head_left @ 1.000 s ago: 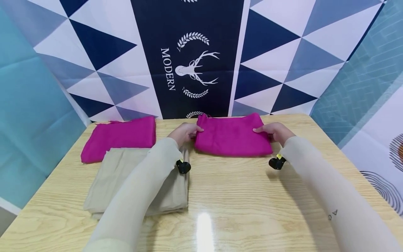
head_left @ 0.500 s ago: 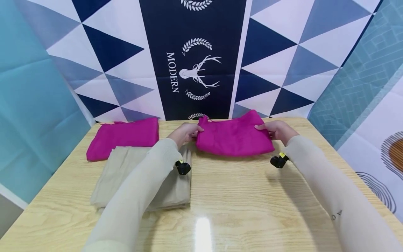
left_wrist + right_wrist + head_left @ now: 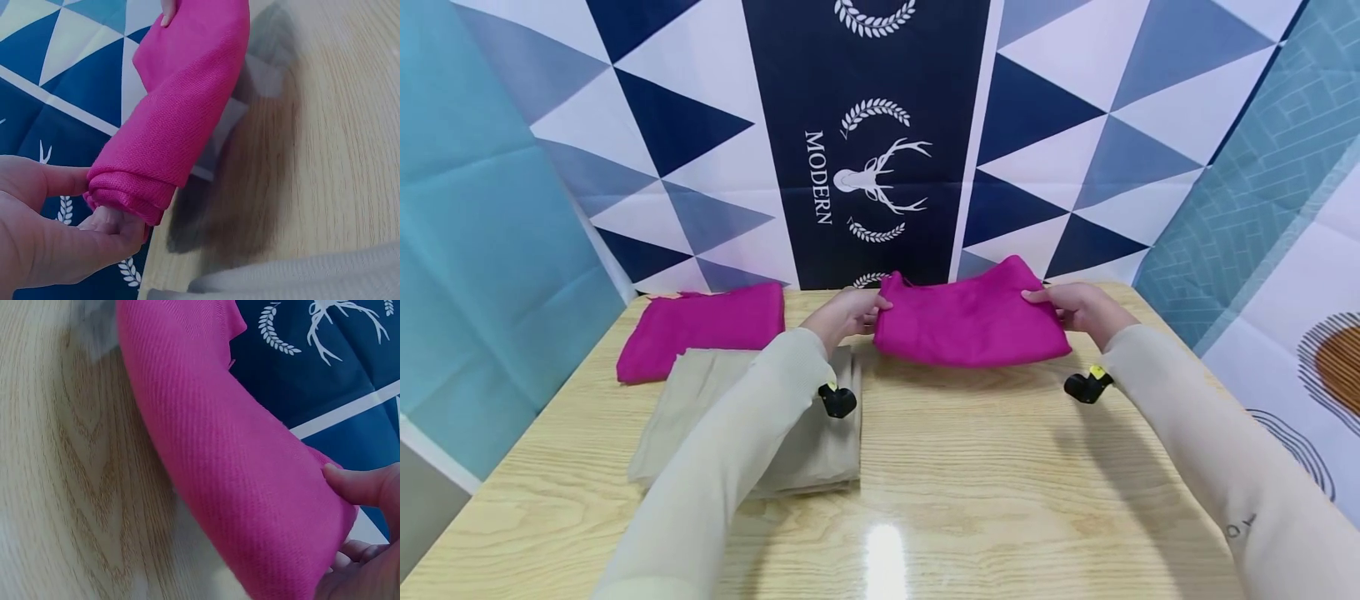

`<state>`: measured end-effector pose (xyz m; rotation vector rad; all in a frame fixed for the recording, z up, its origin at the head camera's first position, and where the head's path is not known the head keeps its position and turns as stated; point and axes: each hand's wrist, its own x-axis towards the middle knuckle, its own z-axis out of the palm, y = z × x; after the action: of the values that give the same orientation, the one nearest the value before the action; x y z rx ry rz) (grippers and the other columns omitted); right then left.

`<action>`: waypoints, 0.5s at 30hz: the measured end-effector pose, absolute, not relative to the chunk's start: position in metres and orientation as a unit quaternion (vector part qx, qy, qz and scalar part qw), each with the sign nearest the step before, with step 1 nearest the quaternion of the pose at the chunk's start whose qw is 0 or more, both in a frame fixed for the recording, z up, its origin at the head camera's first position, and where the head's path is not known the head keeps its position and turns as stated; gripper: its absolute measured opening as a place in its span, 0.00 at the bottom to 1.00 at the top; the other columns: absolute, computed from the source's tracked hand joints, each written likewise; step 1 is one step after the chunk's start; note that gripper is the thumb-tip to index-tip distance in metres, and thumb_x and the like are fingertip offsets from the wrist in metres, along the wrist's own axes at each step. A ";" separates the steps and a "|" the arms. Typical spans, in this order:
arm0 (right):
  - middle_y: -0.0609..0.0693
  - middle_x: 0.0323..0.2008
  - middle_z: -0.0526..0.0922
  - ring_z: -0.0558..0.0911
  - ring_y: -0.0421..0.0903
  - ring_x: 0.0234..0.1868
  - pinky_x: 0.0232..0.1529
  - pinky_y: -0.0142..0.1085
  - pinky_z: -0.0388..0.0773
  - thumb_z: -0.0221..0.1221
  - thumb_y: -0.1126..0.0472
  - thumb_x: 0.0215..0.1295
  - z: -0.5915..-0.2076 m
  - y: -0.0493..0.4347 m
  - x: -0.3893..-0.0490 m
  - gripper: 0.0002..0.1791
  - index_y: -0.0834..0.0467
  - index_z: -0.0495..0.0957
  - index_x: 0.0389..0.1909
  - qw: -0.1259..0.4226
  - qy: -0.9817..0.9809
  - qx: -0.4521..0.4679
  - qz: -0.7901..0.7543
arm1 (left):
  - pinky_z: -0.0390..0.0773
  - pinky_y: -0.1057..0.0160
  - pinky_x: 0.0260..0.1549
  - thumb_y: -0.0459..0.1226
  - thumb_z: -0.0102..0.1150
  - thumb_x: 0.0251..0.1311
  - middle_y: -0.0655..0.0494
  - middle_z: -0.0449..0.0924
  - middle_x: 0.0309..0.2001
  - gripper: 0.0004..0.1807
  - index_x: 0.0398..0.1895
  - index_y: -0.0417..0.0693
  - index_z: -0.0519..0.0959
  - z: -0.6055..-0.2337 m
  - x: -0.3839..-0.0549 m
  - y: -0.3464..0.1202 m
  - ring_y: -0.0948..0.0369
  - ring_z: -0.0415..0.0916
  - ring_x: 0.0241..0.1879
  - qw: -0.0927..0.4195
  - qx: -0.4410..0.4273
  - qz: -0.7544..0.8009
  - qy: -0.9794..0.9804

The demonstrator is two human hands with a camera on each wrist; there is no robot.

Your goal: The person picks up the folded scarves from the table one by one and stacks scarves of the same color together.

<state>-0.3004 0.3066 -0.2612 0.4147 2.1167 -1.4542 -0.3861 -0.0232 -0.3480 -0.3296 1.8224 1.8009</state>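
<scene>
A folded magenta cloth (image 3: 970, 325) is held between both hands near the table's far edge, raised off the wood with a shadow beneath it. My left hand (image 3: 850, 313) pinches its left end; in the left wrist view the thumb lies on one side of the folded layers (image 3: 134, 187) and the fingers on the other. The right hand (image 3: 1086, 308) grips the other end, thumb on top, as the right wrist view shows with the cloth (image 3: 231, 469) sloping between. Fingers under the cloth are partly hidden.
A second folded magenta cloth (image 3: 715, 323) lies at the table's back left. In front of it is a stack of folded beige cloth (image 3: 805, 450), partly covered by my left sleeve. A patterned curtain (image 3: 880, 150) hangs directly behind the wooden table (image 3: 985, 483).
The magenta cloth has come up off the table and its right end has risen and shifted right with the right hand. The head view has tilted up slightly.
</scene>
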 end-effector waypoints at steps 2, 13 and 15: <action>0.43 0.33 0.75 0.79 0.35 0.30 0.39 0.27 0.79 0.51 0.49 0.70 -0.259 0.309 -0.299 0.30 0.63 0.58 0.65 0.268 0.779 0.155 -0.545 | 0.81 0.64 0.39 0.29 0.58 0.58 0.51 0.82 0.36 0.11 0.45 0.42 0.74 -0.314 -0.352 -0.021 0.61 0.80 0.34 0.269 -0.124 0.666 0.684; 0.39 0.25 0.79 0.81 0.35 0.29 0.39 0.28 0.80 0.50 0.49 0.71 -0.249 0.319 -0.289 0.14 0.55 0.65 0.46 0.284 0.757 0.149 -0.570 | 0.74 0.66 0.30 0.28 0.50 0.65 0.54 0.74 0.28 0.06 0.31 0.45 0.69 -0.255 -0.303 -0.016 0.63 0.72 0.27 0.267 -0.111 0.694 0.659; 0.39 0.26 0.79 0.81 0.35 0.30 0.39 0.28 0.80 0.51 0.48 0.71 -0.246 0.319 -0.286 0.15 0.54 0.65 0.47 0.284 0.754 0.149 -0.573 | 0.74 0.67 0.29 0.28 0.50 0.65 0.54 0.75 0.26 0.06 0.31 0.44 0.70 -0.254 -0.303 -0.016 0.64 0.72 0.25 0.263 -0.111 0.696 0.659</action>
<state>-0.2865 0.3185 -0.2460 0.3998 2.0171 -1.5343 -0.3028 -0.0162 -0.2536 -0.3004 1.7809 1.8819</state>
